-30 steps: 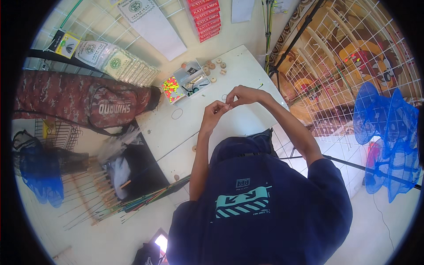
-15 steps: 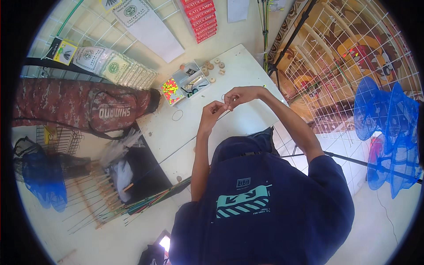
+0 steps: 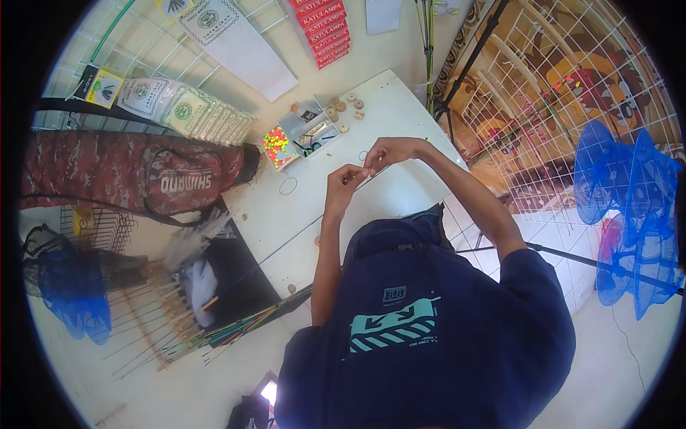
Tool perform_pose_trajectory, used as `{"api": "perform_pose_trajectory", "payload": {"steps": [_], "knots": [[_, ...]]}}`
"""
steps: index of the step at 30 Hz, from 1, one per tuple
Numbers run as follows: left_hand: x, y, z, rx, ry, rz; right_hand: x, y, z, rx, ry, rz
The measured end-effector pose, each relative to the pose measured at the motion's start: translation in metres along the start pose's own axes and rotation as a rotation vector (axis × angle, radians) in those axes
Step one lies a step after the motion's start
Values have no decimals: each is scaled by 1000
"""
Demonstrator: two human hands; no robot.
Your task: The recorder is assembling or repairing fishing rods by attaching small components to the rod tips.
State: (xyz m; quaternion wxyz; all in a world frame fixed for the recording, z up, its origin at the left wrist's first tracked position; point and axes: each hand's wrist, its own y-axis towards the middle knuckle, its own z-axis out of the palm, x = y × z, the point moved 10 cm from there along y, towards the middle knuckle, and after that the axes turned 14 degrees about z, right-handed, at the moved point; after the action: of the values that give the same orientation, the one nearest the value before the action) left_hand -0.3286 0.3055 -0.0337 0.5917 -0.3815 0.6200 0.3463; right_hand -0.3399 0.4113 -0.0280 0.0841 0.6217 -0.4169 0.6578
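My left hand (image 3: 346,184) and my right hand (image 3: 393,150) meet over the white table (image 3: 400,107), fingertips touching. Both are closed in a pinch on something too small to make out. Beyond them stands a white compartment tray (image 3: 316,152), holding small bright yellow and pink pieces (image 3: 277,145) on its left side and small tools or packets on its right. To the left of my left hand, a thin loop of line (image 3: 296,185) lies on the tabletop. Another small loop (image 3: 362,152) shows beside my right hand's fingers.
Several round wooden pieces (image 3: 359,104) lie behind the tray. At the left are a camouflage rod bag (image 3: 136,175) and a bundle of thin rods (image 3: 250,330). A wire rack (image 3: 536,171), a black pole (image 3: 464,68) and blue nets (image 3: 622,214) stand to the right.
Both hands stay together over the table; the fingers shift slightly in their pinch. The view has moved a little.
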Motion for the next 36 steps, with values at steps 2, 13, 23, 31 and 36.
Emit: {"api": "perform_pose_trajectory", "payload": {"steps": [2,13,23,31,36], "knots": [[-4,-2,2,-11,10,6,-7,5,1,14,-18,50],[-13,-7,2,-86,-51,82,0,10,0,-21,-80,-2],[6,-10,-8,-137,-192,-106,24,-1,-5,-191,-260,-99],[4,-1,-9,0,-211,-85,38,-4,-3,-193,-298,-148],[-7,6,-12,36,3,23,35,-3,-5,-239,-324,-123]]}}
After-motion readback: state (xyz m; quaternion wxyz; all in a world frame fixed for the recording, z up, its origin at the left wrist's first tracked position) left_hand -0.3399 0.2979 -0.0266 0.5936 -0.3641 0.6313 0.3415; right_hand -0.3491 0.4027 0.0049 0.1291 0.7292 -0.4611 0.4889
